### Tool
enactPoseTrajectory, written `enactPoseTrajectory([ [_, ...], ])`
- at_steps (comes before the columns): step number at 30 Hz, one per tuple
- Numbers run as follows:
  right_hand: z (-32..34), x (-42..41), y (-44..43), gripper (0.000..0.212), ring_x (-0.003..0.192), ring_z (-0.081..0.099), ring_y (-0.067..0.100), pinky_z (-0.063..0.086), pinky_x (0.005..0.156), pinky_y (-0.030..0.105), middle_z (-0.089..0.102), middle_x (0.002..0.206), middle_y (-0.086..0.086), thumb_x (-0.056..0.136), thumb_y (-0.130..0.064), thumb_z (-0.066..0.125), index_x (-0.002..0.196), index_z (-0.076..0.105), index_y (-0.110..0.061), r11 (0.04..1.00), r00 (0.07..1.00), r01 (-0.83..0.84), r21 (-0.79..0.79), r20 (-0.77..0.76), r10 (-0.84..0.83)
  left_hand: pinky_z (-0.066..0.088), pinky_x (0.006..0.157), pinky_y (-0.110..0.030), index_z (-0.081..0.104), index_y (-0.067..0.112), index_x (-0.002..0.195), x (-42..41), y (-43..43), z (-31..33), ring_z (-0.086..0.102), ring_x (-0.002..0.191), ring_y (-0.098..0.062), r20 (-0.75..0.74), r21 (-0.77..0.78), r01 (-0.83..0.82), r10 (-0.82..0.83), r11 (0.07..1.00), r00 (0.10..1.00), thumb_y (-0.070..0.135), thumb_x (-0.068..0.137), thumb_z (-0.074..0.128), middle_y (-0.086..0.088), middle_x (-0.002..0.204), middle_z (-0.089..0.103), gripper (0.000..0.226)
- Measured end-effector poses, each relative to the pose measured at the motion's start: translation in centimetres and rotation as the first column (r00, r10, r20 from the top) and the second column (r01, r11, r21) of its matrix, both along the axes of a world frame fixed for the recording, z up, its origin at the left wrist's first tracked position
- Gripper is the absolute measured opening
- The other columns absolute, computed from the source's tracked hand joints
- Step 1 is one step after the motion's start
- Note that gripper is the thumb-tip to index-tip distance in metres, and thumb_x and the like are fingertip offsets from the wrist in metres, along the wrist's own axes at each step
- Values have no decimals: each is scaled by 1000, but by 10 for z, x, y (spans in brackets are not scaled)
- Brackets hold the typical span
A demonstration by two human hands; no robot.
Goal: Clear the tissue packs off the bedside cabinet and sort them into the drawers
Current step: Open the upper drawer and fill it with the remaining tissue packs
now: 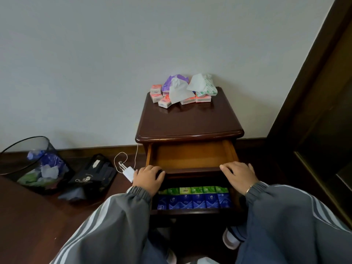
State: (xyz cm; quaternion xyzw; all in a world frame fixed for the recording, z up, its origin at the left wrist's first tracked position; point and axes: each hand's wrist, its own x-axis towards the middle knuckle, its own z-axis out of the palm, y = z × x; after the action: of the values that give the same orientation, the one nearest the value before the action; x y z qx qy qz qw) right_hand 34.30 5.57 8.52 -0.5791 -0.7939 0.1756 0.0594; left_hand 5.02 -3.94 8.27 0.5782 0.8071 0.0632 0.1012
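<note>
Hands (147, 176) (238, 173) grip the top drawer (190, 157) overhanging the packed lower drawer (190, 211); wastebasket (28, 164) left.

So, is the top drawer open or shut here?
Open: top drawer pulled out, bare wooden floor showing; left hand and right hand hold its front edge.

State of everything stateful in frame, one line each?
upper drawer: open, empty where visible
lower drawer: open, green packs and blue packs in rows inside
pink packs: on cabinet top
left hand: grips upper drawer front
right hand: grips upper drawer front
charger: unplugged, on floor
bin: upright, part full
</note>
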Motion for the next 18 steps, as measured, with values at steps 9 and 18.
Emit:
enactPoseTrajectory([
  [9, 21, 20, -7, 83, 75, 63, 8, 43, 78, 27, 69, 72, -8, 88, -69, 12, 58, 73, -21, 943, 992, -18, -331, -126, -26, 39, 53, -22, 70, 11, 77, -8, -25, 6, 60, 63, -14, 161, -154, -63, 88, 986, 983, 61, 94, 30, -3, 68, 65, 66],
  [18, 42, 16, 20, 66, 69, 68, 11, 52, 77, 29, 72, 67, -3, 91, -61, 26, 70, 74, -22, 953, 969, -77, -293, -246, 2, 54, 76, -26, 71, 15, 74, -25, -9, 16, 68, 70, -10, 360, -178, -48, 110, 983, 926, 56, 95, 35, 4, 73, 72, 58],
])
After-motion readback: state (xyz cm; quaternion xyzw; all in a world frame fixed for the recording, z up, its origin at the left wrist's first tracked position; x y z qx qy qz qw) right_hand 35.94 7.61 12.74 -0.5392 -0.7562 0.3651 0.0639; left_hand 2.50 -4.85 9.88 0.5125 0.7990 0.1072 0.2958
